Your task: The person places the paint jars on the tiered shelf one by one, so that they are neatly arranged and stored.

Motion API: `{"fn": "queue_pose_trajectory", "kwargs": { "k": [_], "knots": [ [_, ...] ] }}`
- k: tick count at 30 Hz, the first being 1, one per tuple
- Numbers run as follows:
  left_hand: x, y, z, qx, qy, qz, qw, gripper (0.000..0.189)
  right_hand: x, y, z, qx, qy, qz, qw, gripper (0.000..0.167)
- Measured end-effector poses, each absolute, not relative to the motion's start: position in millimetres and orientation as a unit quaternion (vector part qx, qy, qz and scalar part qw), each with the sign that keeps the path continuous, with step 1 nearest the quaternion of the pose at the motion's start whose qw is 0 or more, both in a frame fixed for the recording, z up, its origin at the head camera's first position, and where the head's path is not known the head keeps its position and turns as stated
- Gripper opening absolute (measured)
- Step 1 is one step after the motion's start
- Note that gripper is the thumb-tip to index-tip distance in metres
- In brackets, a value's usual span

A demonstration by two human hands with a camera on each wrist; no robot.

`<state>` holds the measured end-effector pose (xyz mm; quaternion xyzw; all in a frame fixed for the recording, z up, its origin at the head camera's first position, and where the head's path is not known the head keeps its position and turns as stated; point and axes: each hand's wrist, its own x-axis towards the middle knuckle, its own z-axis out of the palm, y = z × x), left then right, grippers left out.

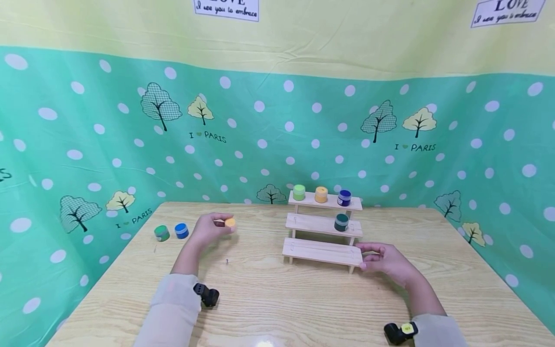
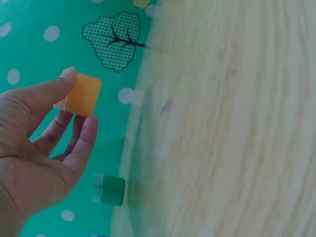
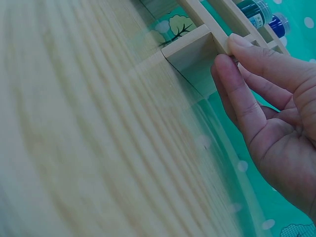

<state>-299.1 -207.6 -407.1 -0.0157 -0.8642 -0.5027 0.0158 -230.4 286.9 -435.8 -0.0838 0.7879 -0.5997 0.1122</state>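
My left hand pinches a small orange paint jar between thumb and fingertips, at the left of the table. Over on the right, my right hand grips the right end of the lowest step of a three-tier wooden rack, thumb on top and fingers beneath in the right wrist view. The top step bears a light green jar, an orange jar and a dark blue jar. A dark green jar stands at the right of the middle step.
A green jar and a blue jar stand on the wooden table, left of my left hand. A tiny dark speck lies in front of that hand. Behind the table hangs a green and yellow patterned cloth.
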Motion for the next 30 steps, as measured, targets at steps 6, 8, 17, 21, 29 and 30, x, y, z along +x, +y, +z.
{"fn": "queue_pose_trajectory", "kwargs": {
  "k": [6, 8, 17, 21, 29, 30],
  "knots": [
    [-297.3, -199.8, -398.9, -0.035, -0.852, -0.521, 0.019, 0.044, -229.4, 287.5, -436.2, -0.08, 0.79, -0.597, 0.112, 0.073],
    [-295.9, -197.1, -395.9, -0.039, -0.851, -0.524, 0.018, 0.044, -229.0, 287.4, -435.5, -0.087, 0.789, -0.598, 0.114, 0.073],
    [-289.0, -185.0, -383.9, -0.049, -0.844, -0.534, 0.01, 0.047, -228.4, 286.0, -432.6, -0.091, 0.781, -0.606, 0.12, 0.071],
    [-285.6, -178.7, -379.8, -0.064, -0.842, -0.536, 0.012, 0.048, -228.8, 285.9, -432.3, -0.09, 0.782, -0.605, 0.12, 0.071],
    [-279.8, -165.6, -369.4, -0.1, -0.827, -0.552, 0.019, 0.045, -228.4, 285.1, -430.9, -0.087, 0.781, -0.606, 0.125, 0.071],
    [-279.2, -163.8, -368.1, -0.103, -0.827, -0.552, 0.02, 0.045, -228.3, 285.1, -430.9, -0.087, 0.781, -0.606, 0.125, 0.071]
  ]
}}
